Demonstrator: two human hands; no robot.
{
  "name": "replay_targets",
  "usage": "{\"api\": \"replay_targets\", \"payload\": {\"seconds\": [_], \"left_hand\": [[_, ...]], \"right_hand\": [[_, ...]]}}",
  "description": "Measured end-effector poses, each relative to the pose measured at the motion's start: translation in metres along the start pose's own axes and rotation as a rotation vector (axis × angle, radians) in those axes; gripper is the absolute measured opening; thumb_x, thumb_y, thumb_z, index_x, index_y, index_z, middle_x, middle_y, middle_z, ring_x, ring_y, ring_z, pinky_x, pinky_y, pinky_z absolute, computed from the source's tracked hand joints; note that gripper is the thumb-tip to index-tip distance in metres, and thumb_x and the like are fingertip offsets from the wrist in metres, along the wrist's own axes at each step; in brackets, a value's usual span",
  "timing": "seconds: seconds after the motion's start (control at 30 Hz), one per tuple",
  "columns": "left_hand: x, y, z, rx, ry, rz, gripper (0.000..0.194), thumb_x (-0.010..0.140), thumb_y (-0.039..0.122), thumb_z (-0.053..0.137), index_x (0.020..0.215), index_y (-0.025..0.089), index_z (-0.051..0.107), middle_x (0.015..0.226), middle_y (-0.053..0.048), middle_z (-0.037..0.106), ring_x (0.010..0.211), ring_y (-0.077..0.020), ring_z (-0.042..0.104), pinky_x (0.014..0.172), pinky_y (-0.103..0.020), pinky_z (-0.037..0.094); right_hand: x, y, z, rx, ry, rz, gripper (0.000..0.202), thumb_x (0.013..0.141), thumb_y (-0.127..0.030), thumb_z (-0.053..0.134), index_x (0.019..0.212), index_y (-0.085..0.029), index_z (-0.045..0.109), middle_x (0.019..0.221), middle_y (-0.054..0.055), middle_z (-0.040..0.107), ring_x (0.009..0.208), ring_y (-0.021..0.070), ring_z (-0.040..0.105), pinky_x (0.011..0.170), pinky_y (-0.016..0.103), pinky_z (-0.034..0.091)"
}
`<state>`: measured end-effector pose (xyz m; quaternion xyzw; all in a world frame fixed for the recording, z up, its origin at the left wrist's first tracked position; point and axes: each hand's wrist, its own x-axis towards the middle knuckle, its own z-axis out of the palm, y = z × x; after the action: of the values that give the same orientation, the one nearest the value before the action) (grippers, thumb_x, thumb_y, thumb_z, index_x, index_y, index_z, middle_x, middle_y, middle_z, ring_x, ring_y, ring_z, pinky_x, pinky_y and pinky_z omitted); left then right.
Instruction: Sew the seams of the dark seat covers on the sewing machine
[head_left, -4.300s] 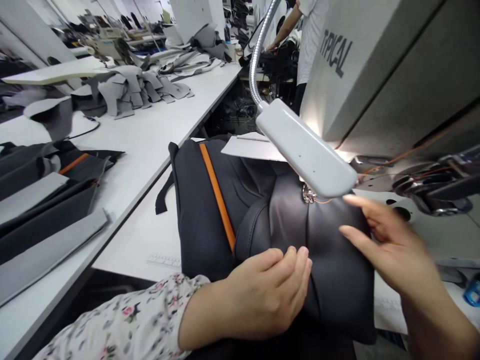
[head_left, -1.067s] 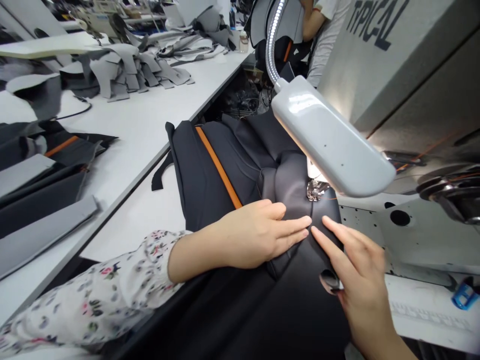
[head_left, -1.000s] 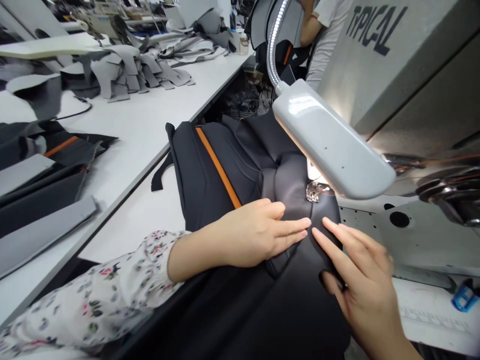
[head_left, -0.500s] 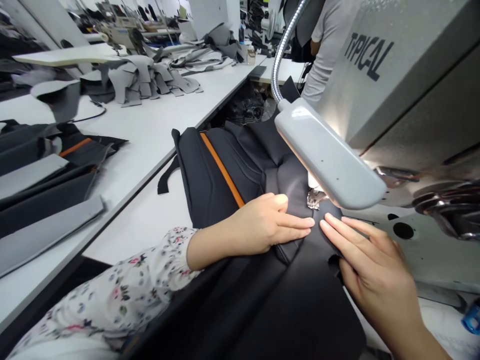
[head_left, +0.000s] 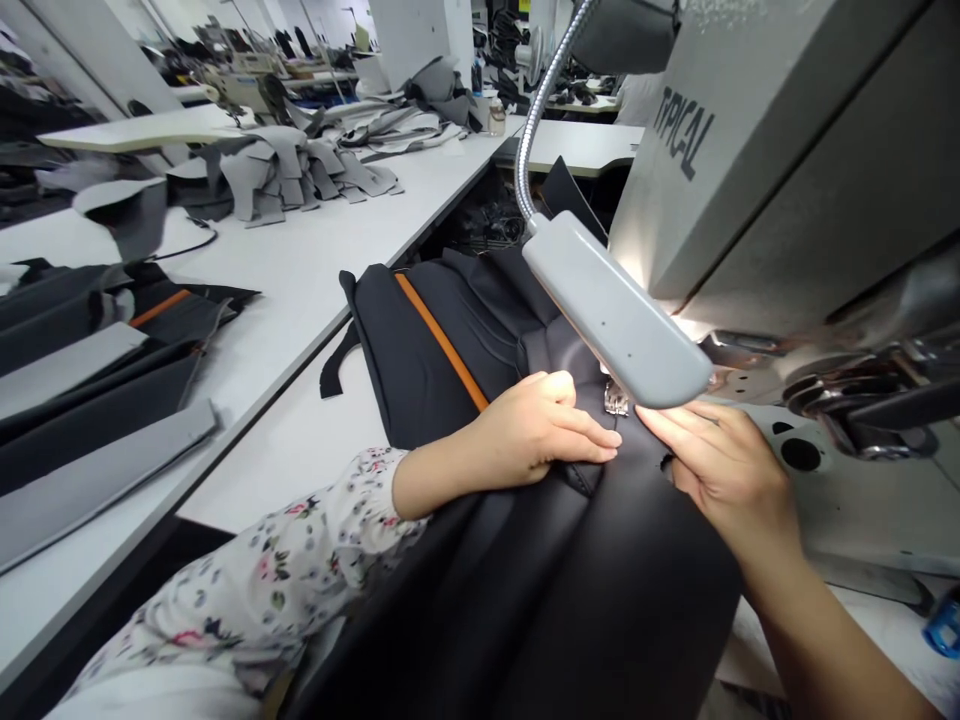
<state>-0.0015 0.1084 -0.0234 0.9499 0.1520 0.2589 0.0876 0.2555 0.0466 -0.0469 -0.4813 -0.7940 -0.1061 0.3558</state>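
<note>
A black leather-like cover [head_left: 645, 570] with an orange stripe [head_left: 442, 345] lies under the metal presser foot [head_left: 616, 398] of a sewing machine [head_left: 757, 180]. My left hand [head_left: 536, 430] rests on the cover left of the foot, index and middle fingers stretched along the seam, the other fingers partly hidden. To the right of the foot, my right hand [head_left: 731, 470] lies with its fingers extended on the cover near its edge. The lamp covers some of those fingertips. I cannot see the needle clearly.
A grey lamp [head_left: 619, 310] on a flexible metal neck hangs close above my right hand. On the white table [head_left: 300, 270] at left lie dark panels [head_left: 90, 370] and a heap of grey cut pieces [head_left: 285, 165]. A blue object [head_left: 943, 630] sits at the right edge.
My right hand has moved up and forward along the cover, its fingers now partly under the lamp. My left hand stays on the seam. The view has shifted slightly.
</note>
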Motion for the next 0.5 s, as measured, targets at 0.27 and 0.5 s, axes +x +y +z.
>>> {"api": "replay_targets", "payload": {"seconds": [0.27, 0.5], "left_hand": [[0.003, 0.002, 0.0, -0.058, -0.048, -0.044, 0.045, 0.094, -0.002, 0.054, 0.117, 0.028, 0.078, 0.127, 0.005, 0.077, 0.103, -0.0177, 0.062, 0.1, -0.038, 0.045], [0.004, 0.0, 0.003, 0.038, -0.02, -0.014, 0.041, 0.099, 0.003, 0.052, 0.121, 0.027, 0.077, 0.133, 0.002, 0.075, 0.103, -0.018, 0.062, 0.099, -0.038, 0.049]], "right_hand": [[0.005, 0.026, 0.024, 0.174, 0.051, 0.022, 0.043, 0.095, -0.006, 0.048, 0.119, -0.024, 0.079, 0.112, 0.005, 0.079, 0.107, 0.0207, 0.073, 0.095, 0.033, 0.057], [0.002, 0.038, 0.026, 0.387, -0.016, 0.358, 0.023, 0.092, -0.028, 0.064, 0.108, -0.025, 0.08, 0.101, 0.006, 0.078, 0.091, 0.0232, 0.074, 0.079, 0.035, 0.06]]}}
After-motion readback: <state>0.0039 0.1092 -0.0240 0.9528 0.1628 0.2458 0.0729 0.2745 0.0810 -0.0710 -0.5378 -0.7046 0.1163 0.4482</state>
